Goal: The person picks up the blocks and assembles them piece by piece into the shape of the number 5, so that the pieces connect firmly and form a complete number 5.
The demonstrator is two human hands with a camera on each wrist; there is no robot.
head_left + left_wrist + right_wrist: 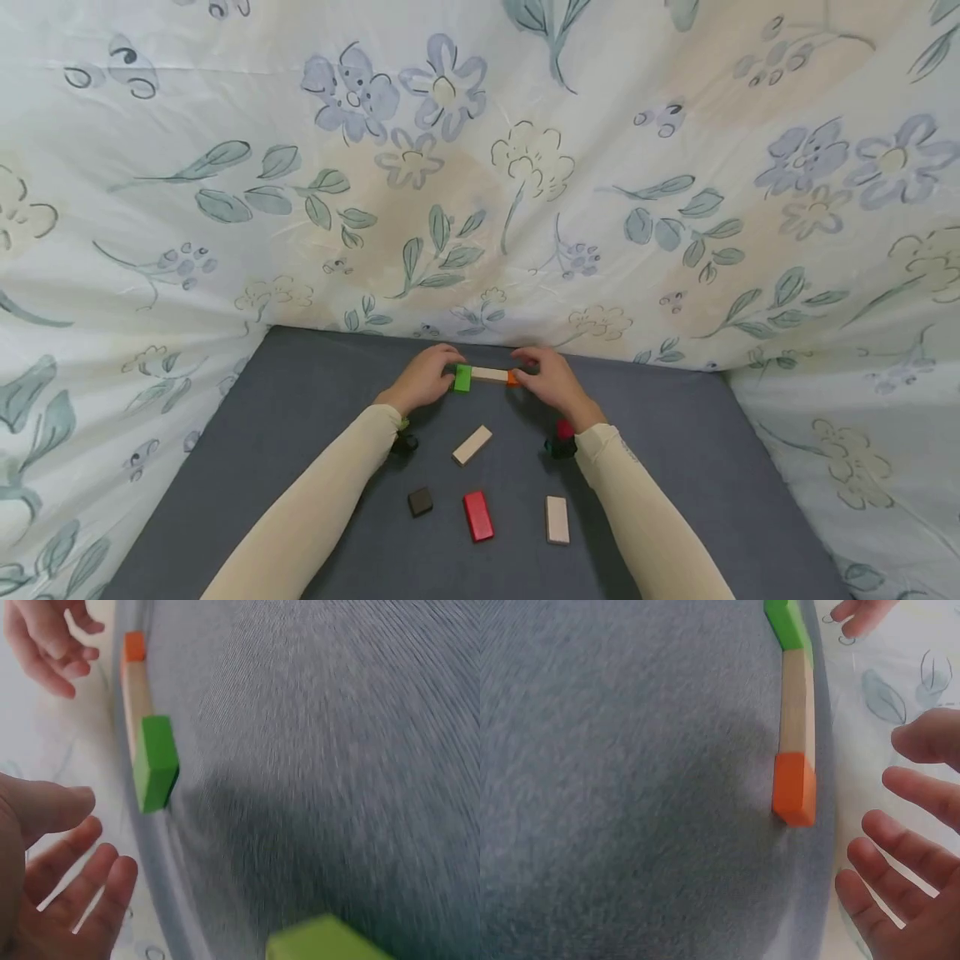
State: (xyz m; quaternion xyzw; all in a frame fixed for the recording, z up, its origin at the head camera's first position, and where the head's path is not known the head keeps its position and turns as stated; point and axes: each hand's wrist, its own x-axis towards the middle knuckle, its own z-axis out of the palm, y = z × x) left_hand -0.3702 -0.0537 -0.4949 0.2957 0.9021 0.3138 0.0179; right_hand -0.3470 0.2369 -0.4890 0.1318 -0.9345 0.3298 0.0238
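Note:
At the back of the grey cloth, a green block, a plain wooden block and an orange block form a row, end to end. Just left of the green block is my left hand; its thumb and fingers stay apart from the block in the left wrist view. On the other side, my right hand is beside the orange block. The right wrist view shows its fingers spread, holding nothing, with a gap to the block.
Nearer lie a slanted wooden block, a dark block, a red block and another wooden block. Something red shows by the right wrist. A light green block is at the left wrist view's bottom. Floral fabric rises behind.

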